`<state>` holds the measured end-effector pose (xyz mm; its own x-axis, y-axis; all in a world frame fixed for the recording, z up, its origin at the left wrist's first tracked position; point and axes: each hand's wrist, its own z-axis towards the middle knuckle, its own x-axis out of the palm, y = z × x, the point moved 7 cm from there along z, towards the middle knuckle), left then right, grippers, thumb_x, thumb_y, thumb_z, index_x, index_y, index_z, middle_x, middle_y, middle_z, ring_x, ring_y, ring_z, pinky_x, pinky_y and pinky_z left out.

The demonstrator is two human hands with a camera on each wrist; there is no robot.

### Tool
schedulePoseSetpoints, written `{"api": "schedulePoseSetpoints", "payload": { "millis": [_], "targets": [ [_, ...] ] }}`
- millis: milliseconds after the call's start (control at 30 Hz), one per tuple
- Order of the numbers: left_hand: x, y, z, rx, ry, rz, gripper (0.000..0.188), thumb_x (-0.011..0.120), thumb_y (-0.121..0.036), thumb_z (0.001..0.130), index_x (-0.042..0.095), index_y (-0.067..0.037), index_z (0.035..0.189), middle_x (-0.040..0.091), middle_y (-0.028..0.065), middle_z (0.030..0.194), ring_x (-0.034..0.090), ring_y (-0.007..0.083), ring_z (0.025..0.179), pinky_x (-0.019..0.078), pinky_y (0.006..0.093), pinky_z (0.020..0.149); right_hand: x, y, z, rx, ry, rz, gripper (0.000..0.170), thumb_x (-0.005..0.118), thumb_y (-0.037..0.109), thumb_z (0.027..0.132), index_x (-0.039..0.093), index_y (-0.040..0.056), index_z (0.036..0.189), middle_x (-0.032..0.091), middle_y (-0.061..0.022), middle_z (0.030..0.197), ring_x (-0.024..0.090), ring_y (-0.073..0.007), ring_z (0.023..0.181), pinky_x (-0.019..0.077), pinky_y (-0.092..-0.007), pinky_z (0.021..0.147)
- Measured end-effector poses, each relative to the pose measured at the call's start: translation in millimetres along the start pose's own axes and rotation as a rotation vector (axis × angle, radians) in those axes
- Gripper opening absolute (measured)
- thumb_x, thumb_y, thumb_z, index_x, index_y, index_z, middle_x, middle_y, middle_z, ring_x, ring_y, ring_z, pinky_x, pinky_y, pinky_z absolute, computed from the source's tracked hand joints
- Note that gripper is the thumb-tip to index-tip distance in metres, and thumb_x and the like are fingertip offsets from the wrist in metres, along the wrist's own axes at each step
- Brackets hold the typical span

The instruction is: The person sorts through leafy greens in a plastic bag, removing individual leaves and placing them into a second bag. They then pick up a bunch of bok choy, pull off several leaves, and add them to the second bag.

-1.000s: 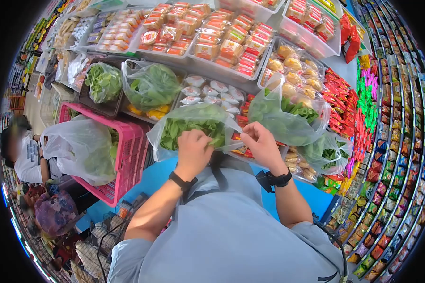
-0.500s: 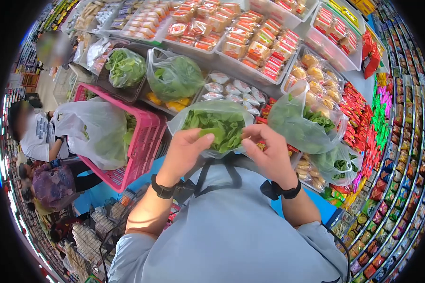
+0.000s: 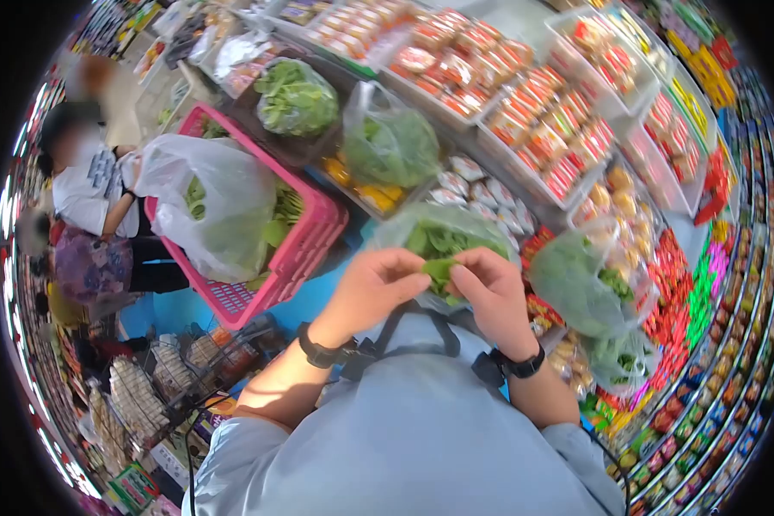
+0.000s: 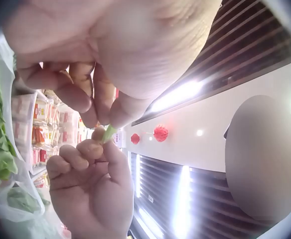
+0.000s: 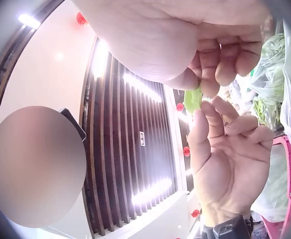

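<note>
head view: from where i stand, a small green leaf (image 3: pixel 439 273) is held between the person's two hands, in front of a clear plastic bag (image 3: pixel 396 225) of loose greens (image 3: pixel 457 247).
leaf's long axis: in the right wrist view, it runs from one hand's fingertips to the other's, bridging a narrow gap.
leaf's ends: one points to each hand; i cannot tell stem from tip.
left hand (image 3: pixel 370 288): thumb and forefinger pinch one end of the leaf, the other fingers loosely bent.
right hand (image 3: pixel 494 297): thumb and forefinger pinch the opposite end, remaining fingers curled in.
pink basket (image 3: pixel 310 245): near, to the left of both hands.
bagged greens (image 3: pixel 574 284): just beside the right hand, on its right.
</note>
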<state>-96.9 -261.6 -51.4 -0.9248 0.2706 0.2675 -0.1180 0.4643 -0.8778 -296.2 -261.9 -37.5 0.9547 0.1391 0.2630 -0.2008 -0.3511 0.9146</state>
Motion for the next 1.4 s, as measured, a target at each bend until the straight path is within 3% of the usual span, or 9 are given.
{"api": "schedulePoseSetpoints", "payload": {
  "millis": [200,333,633,767,867,933,1100,1200,1400],
  "targets": [
    [-56,-53,-2,-0.009,-0.074,0.372,0.018,0.082,-0.01,0.102,0.079,-0.002,0.118,0.072,-0.0021,0.094,0.062,0.0031,0.082,0.0503,0.0233,0.073,27,4,50,0.102,-0.091,-0.079,0.013,0.073,0.006,0.108,0.072,-0.0019,0.119,0.081,-0.0073,0.1,0.075,-0.0118,0.082,0.0596,-0.0271,0.074],
    [-110,-67,-9,0.208,-0.102,0.376,0.019,0.083,-0.013,0.1,0.081,-0.003,0.116,0.078,0.0059,0.097,0.072,0.0127,0.082,0.0557,0.0304,0.072,75,22,118,0.015,-0.048,-0.276,0.014,0.074,0.002,0.105,0.073,-0.0034,0.118,0.081,-0.0068,0.101,0.075,-0.0126,0.085,0.0594,-0.0275,0.079],
    [-225,-80,-22,0.156,-0.18,0.44,0.021,0.083,-0.015,0.1,0.081,-0.001,0.115,0.076,0.0091,0.101,0.074,0.0166,0.087,0.0589,0.0321,0.076,236,158,273,-1.283,-0.27,-0.508,0.027,0.079,-0.013,0.091,0.074,-0.0012,0.115,0.076,-0.0165,0.109,0.07,-0.0228,0.092,0.057,-0.0307,0.085],
    [-240,-85,-31,0.138,-0.188,0.453,0.021,0.082,-0.014,0.099,0.081,-0.001,0.116,0.076,0.0095,0.105,0.074,0.0161,0.087,0.0592,0.0314,0.077,281,34,412,-0.955,-0.068,-1.14,0.036,0.08,0.011,0.096,0.071,0.0007,0.129,0.071,-0.0235,0.134,0.071,-0.0444,0.111,0.0592,-0.0525,0.101],
    [-244,-92,-40,0.143,-0.176,0.492,0.022,0.082,-0.014,0.099,0.08,-0.001,0.116,0.076,0.0096,0.107,0.074,0.0158,0.088,0.059,0.0308,0.077,284,-47,394,-0.24,0.638,-1.476,0.047,0.077,0.022,0.1,0.066,0.001,0.141,0.067,-0.0249,0.145,0.068,-0.0457,0.128,0.0556,-0.0566,0.11],
    [-241,-85,-45,0.147,-0.186,0.489,0.022,0.082,-0.013,0.099,0.08,-0.001,0.117,0.076,0.0095,0.107,0.073,0.0154,0.087,0.0586,0.0305,0.076,276,-15,339,-0.504,0.429,-1.128,0.048,0.076,0.023,0.101,0.069,0.001,0.144,0.074,-0.0242,0.138,0.07,-0.0461,0.124,0.0574,-0.0538,0.108],
    [-209,-63,-36,0.151,-0.154,0.43,0.02,0.082,-0.011,0.1,0.079,0.0,0.116,0.075,0.0082,0.106,0.071,0.0134,0.085,0.0576,0.0296,0.076,155,30,236,-0.227,0.125,-0.869,0.034,0.077,0.011,0.104,0.073,-0.0003,0.136,0.084,-0.015,0.115,0.081,-0.0247,0.103,0.0625,-0.037,0.093],
    [-168,-47,-20,0.167,-0.117,0.46,0.024,0.082,-0.01,0.1,0.077,0.002,0.12,0.076,0.009,0.108,0.071,0.0148,0.086,0.0581,0.0299,0.08,70,49,169,-0.185,-0.084,-0.923,0.029,0.077,0.011,0.104,0.073,-0.0033,0.129,0.083,-0.0176,0.11,0.082,-0.0264,0.099,0.0636,-0.0376,0.09],
    [-76,-21,-6,0.371,-0.263,0.836,0.059,0.089,-0.02,0.092,0.065,-0.002,0.143,0.075,0.0156,0.117,0.073,0.0325,0.098,0.0608,0.0432,0.09,-3,6,55,-0.008,0.131,-1.038,0.027,0.075,0.014,0.103,0.075,0.0006,0.126,0.082,-0.0194,0.11,0.08,-0.0358,0.101,0.0625,-0.0447,0.091]
  ]
}}
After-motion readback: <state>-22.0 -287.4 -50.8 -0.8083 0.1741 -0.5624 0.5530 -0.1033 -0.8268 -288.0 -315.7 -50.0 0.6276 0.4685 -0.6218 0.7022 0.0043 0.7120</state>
